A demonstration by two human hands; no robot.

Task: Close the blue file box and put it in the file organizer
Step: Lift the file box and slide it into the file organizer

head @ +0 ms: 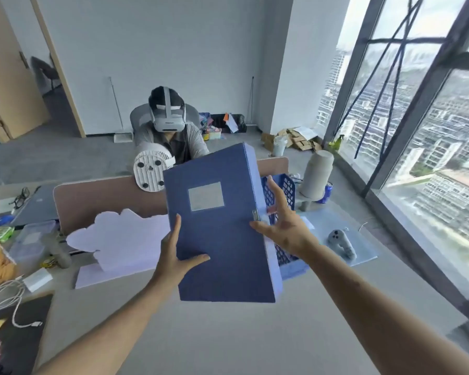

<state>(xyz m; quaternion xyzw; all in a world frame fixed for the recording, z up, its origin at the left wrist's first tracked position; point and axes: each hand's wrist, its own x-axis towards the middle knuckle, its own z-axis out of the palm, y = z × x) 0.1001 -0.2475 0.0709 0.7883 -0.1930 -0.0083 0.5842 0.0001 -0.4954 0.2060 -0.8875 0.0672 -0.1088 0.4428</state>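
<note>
left hand (pixel 173 255) grips the blue rectangular file box (pixel 220 239), right hand (pixel 284 228) splayed loose at the opposite edge, blue plastic mesh file organizer (pixel 289 188) just behind.

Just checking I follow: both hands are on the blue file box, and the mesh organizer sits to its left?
No: the head view shows the mesh organizer to the right of the blue file box. The left hand and right hand are on the box.

file organizer (pixel 285 191) mostly behind blue file box (pixel 220 244), label (pixel 205 196) txt unreadable
</note>
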